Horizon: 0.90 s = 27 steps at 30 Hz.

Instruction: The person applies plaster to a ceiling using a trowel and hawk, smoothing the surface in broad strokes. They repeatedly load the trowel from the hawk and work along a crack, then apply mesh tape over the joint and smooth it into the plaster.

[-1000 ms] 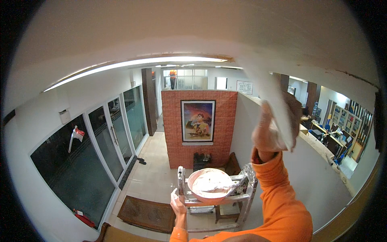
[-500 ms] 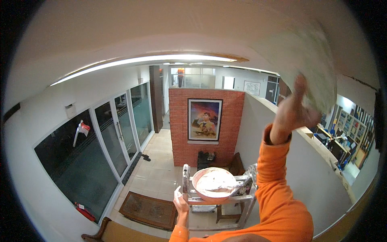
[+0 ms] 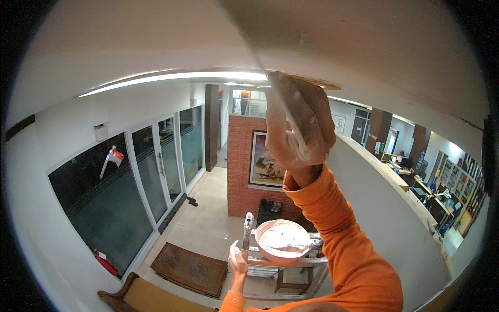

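Raised toward the ceiling (image 3: 156,36), my right hand (image 3: 304,122) is closed around a thin, flat, pale spreader (image 3: 254,54). It appears nearly edge-on and blurred, so I cannot tell whether it touches the ceiling. Lower down, my left hand (image 3: 238,261) grips the side of a metal stepladder (image 3: 247,234), its thumb pointing up. On top of the ladder stands a round pinkish bowl (image 3: 280,257) with white paste (image 3: 280,236) in it. My right sleeve covers part of the ladder's right side.
A long ceiling light (image 3: 176,78) runs ahead, beside a brick wall (image 3: 240,166) with a framed picture (image 3: 265,161). Below left are a wooden table (image 3: 189,268) and a cushioned bench (image 3: 161,299). A half-height wall (image 3: 364,182) runs along the right; glass doors (image 3: 156,166) stand left.
My right hand has swung left from the upper right, and the spreader has turned from broadside to nearly edge-on. My left hand stays at the ladder. The view has shifted slightly.
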Available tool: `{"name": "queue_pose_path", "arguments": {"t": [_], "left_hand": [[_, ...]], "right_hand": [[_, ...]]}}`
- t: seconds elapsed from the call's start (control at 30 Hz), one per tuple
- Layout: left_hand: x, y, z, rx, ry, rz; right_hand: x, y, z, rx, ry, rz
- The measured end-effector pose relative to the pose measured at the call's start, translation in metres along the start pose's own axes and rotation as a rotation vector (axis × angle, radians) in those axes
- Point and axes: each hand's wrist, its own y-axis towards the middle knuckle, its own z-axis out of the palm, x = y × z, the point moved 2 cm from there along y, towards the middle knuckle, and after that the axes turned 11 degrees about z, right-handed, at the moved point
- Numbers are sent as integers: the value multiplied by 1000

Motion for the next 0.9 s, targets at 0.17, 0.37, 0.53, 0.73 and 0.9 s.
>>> {"name": "queue_pose_path", "arguments": {"t": [0.17, 0.37, 0.53, 0.73, 0.9], "left_hand": [[-8, 0, 1, 15, 11, -6], [-4, 0, 0, 44, 35, -27], [5, -3, 4, 74, 25, 12], [20, -6, 4, 50, -68, -44], [17, -3, 6, 92, -67, -38]], "right_hand": [[-3, 5, -19, -37, -109, 27], [-10, 11, -67, -121, -177, 68], [-19, 19, -108, -229, -216, 112], [-41, 23, -158, -387, -108, 191], [-49, 27, -206, -422, -250, 312]]}}
